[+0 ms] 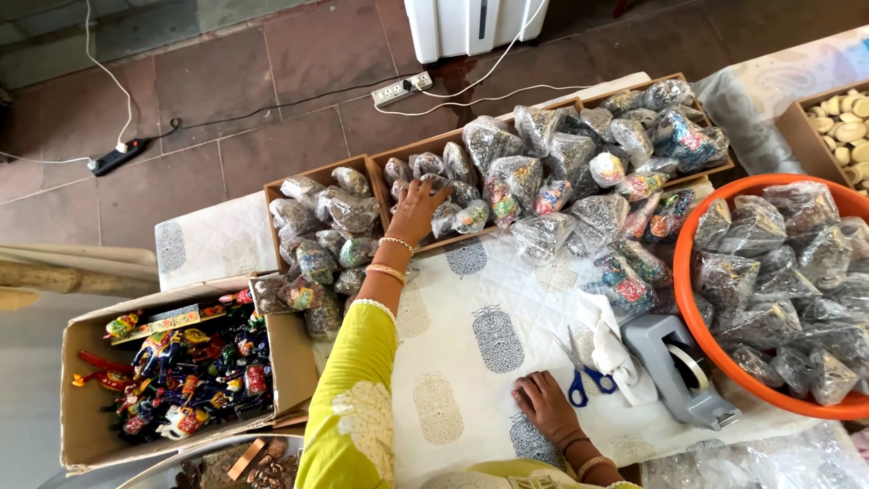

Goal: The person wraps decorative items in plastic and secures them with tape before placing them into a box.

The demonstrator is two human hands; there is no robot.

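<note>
Yellow sleeve runs up the middle of the frame to my left hand [416,210], which reaches into the wooden tray [433,145] at upper centre. Its fingers are spread and lie flat on the clear plastic packets [457,195] of small coloured pieces piled there; I cannot tell whether any packet is pinched under the palm. Two bangles [391,258] sit on that wrist.

My right hand [546,405] rests low in the frame, palm down on the white quilted cloth [471,299] with grey block-printed motifs, fingers loosely together and holding nothing. Just beside it, to the right, lie blue-handled scissors [581,367], and beyond them a grey tape dispenser [674,362].

More packets spill from the tray onto the cloth at centre right, and an orange tub [692,312] at the right edge is heaped with the same kind. At lower left a cardboard box [86,398] holds bright painted ornaments [186,367]. A power strip [403,88] lies on the tiled floor at the top.
</note>
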